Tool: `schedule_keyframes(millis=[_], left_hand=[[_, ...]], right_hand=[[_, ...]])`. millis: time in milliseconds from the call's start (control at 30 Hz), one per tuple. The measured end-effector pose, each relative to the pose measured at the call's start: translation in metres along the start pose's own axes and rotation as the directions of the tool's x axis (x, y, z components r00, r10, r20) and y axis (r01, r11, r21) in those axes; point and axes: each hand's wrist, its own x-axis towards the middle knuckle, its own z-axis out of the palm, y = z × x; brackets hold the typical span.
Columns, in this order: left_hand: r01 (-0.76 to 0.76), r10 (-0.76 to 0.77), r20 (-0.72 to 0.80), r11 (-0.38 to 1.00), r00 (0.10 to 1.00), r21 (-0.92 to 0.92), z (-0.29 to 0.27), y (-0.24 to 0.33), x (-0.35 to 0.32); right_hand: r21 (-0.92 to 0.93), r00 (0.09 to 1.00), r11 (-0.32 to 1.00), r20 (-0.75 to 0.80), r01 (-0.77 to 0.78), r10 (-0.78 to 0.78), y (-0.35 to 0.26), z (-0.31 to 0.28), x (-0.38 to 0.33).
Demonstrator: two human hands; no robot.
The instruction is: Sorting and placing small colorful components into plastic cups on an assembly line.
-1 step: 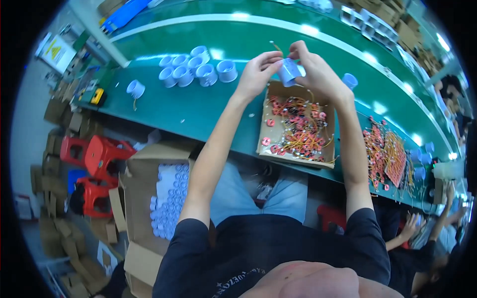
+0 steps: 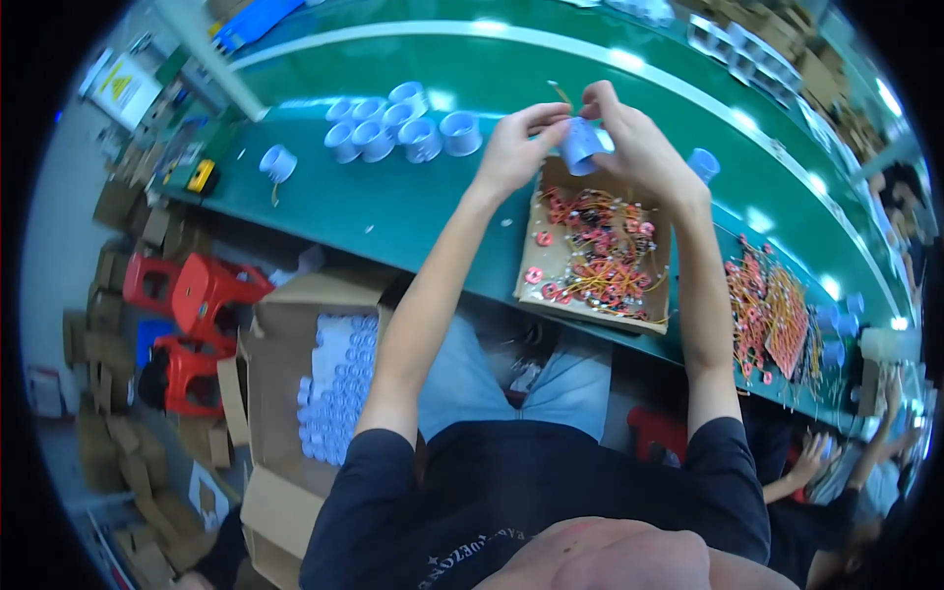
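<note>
Hands raised together over the green bench (image 2: 413, 211), above the far edge of a cardboard tray (image 2: 551, 251). Left hand (image 2: 513, 147): fingers pinched on the left side of a pale blue plastic spool (image 2: 580, 146). Right hand (image 2: 639, 147): fingers curled round the same spool from the right and from above, a thin yellowish wire end (image 2: 560, 93) sticking up just beside them. Spool held clear of the bench, between both hands. Cardboard tray: near edge of the bench, filled with red ring cores and tangled yellow leads (image 2: 600, 251). Cluster of empty pale blue spools (image 2: 398, 123): left of the hands, toward the far side of the bench. Single spool (image 2: 278, 162): well apart, near the left end. Open carton of white-blue spools (image 2: 339, 388): on the floor, below the bench's near edge, beside red stools (image 2: 192, 295).
</note>
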Motion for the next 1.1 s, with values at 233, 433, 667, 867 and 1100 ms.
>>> schedule_keyframes(millis=[233,433,667,867,1100], left_hand=[[0.031,-0.021,-0.105,0.994,0.994,0.103,0.005,0.043,-0.046],[-0.193,0.192,-0.015,0.979,0.981,-0.064,0.005,0.04,-0.084],[-0.151,0.175,-0.094,0.965,0.98,0.216,-0.006,0.044,-0.117],[0.056,0.25,-0.604,0.896,0.757,0.44,-0.123,0.015,-0.13],[0.694,0.345,-0.796,0.393,0.497,0.604,-0.296,0.011,-0.137]], right_hand=[[-0.044,0.992,0.992,-0.03,0.121,-0.122,-0.047,0.0,-0.012],[-0.036,0.993,0.993,0.04,0.113,-0.112,-0.072,-0.003,-0.017],[0.046,0.995,0.997,0.071,0.063,-0.066,-0.074,0.035,-0.018],[-0.089,0.966,0.969,0.144,0.23,-0.216,-0.07,0.02,-0.031],[-0.269,0.86,0.952,0.51,0.144,0.014,-0.039,0.042,-0.018]])
